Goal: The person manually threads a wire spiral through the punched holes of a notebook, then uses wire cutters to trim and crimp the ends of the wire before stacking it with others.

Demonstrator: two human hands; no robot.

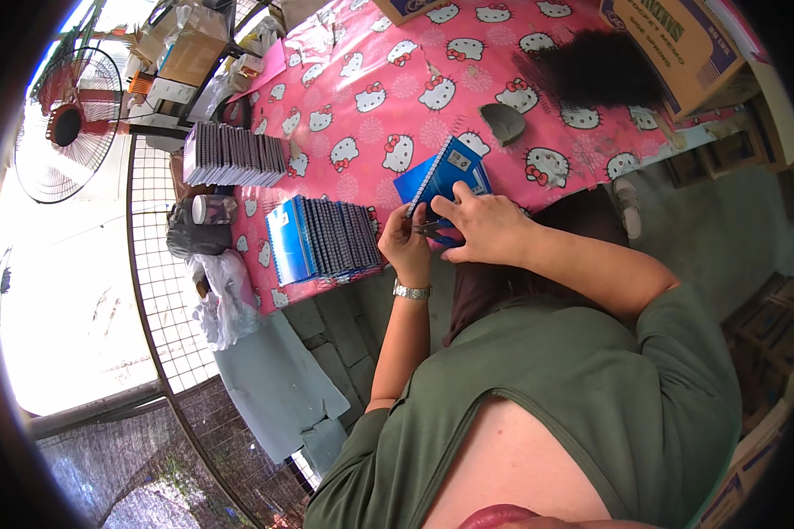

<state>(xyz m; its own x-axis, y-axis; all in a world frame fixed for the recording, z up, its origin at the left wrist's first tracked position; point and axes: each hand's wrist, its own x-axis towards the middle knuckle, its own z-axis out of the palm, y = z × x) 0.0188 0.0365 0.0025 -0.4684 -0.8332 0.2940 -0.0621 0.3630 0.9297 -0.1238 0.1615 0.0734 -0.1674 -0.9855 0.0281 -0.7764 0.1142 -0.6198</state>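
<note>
A blue spiral notebook (441, 176) is tilted over the table's near edge, its wire binding running along its left side. At the lower end of that binding, the fingers of my left hand (406, 242) are closed on the notebook. My right hand (490, 227) is closed around small pliers (434, 231) with dark jaws and blue handles. The jaws point left, at the lower end of the binding beside my left fingertips; whether they touch the wire is too small to tell. Left of my hands stands a row of blue spiral notebooks (322, 240).
A second notebook stack (234, 154) stands farther left on the pink cat-print tablecloth (353, 115). Beyond the held notebook lie a grey scoop-like piece (503, 123) and a heap of black wire coils (591, 70). A cardboard box (679, 53) stands far right, a fan (69, 125) far left.
</note>
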